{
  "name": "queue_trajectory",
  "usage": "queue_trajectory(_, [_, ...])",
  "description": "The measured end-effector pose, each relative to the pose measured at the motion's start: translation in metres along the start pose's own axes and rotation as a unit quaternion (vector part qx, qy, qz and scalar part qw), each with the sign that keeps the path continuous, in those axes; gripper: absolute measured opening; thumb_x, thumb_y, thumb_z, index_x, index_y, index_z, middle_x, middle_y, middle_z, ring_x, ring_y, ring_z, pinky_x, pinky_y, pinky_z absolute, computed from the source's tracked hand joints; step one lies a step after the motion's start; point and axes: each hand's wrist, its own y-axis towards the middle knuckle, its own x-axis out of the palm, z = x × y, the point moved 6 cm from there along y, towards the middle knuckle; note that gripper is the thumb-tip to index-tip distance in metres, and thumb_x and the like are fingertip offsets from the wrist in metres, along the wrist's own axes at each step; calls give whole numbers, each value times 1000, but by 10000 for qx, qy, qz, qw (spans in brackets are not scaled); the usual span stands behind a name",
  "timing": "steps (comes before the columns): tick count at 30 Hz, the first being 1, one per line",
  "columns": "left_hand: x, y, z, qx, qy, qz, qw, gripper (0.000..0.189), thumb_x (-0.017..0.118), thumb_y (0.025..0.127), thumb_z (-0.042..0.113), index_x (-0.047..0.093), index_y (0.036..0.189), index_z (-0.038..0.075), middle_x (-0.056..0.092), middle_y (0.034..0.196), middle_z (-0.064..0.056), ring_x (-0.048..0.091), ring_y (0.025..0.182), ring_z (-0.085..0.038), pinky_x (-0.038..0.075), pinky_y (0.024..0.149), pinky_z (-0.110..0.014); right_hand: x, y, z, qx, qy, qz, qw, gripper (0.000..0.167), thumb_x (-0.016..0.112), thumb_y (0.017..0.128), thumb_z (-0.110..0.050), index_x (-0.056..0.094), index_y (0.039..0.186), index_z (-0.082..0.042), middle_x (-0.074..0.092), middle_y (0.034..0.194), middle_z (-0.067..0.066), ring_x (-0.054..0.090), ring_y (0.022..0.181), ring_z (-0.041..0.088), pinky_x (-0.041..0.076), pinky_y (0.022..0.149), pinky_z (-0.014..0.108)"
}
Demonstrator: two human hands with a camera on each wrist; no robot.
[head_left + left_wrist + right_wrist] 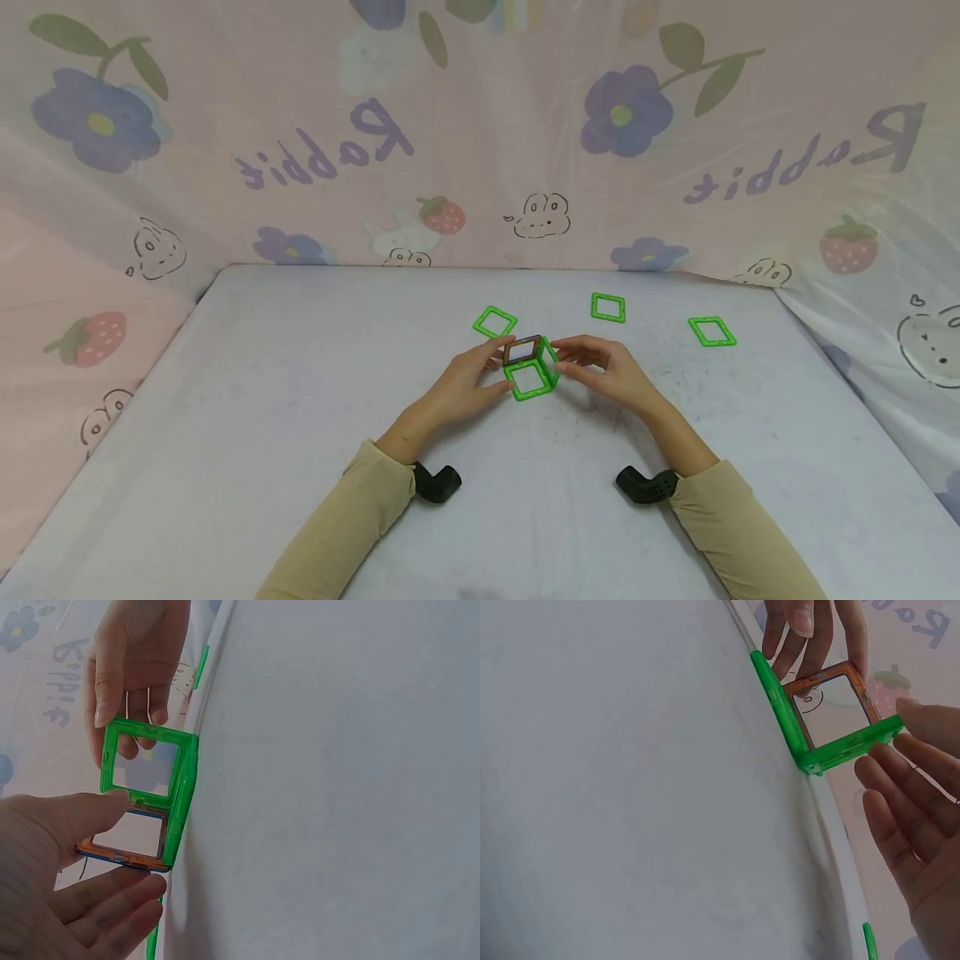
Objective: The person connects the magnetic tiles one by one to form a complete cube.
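Observation:
Three square magnetic tile frames stand joined at a corner near the table's middle. The green base tile (532,395) lies flat. An orange-brown tile (829,673), with a blue edge showing behind it, rises at the back. A second green tile (851,746) stands upright along the right side. My left hand (465,387) pinches the orange-brown tile from the left, thumb in front and fingers behind. From the right, my right hand (611,375) holds the upright green tile at its edge between thumb and fingertips, the other fingers loosely bent.
Behind the joined tiles, a loose green tile (484,329) lies just beyond my left hand. Two more, a green tile (608,318) and another green tile (712,342), lie at the back right. A printed curtain (480,150) hangs along the back of the white table (300,375).

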Motion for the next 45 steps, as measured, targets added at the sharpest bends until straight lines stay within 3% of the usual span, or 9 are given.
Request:
queue_trajectory(14, [0, 2, -2, -99, 17, 60, 9999, 57, 66, 91, 13, 42, 141, 4, 62, 118, -16, 62, 107, -28, 47, 95, -41, -1, 1, 0, -14, 88, 124, 9999, 26, 65, 90, -3, 65, 116, 1, 66, 101, 20, 64, 85, 8, 52, 74, 22])
queue_trajectory(23, [-1, 1, -1, -87, -2, 143, 9999, 53, 63, 93, 15, 43, 140, 2, 64, 111, -13, 62, 103, -24, 49, 93, -38, -4, 2, 1, 24, 230, 274, 9994, 23, 64, 90, -1, 65, 112, 4, 65, 93, 22, 67, 80, 28, 55, 69, 31])
queue_trajectory(31, [0, 2, -1, 23, -103, 222, 9997, 49, 55, 98, 18, 41, 142, 1, 65, 104, -12, 63, 98, -22, 50, 89, -34, -4, 3, 4, 60, 297, 315, 9990, 21, 63, 91, -2, 66, 111, 4, 66, 94, 24, 68, 81, 26, 56, 70, 32])
queue_trajectory(40, [-1, 2, 0, -61, -72, 219, 9997, 46, 51, 100, 22, 42, 142, 6, 66, 100, -10, 62, 92, -21, 50, 86, -34, -3, 4, 4, 101, 308, 323, 9990, 22, 63, 91, -3, 65, 112, 4, 65, 102, 24, 68, 87, 24, 56, 74, 32])
queue_trajectory(45, [0, 1, 0, -68, -126, 171, 9998, 44, 49, 101, 21, 41, 143, 9, 66, 99, -9, 64, 91, -19, 51, 84, -33, -3, 5, 2, 4, 330, 358, 9988, 22, 63, 91, 0, 65, 112, 5, 65, 105, 25, 68, 87, 15, 55, 75, 25])
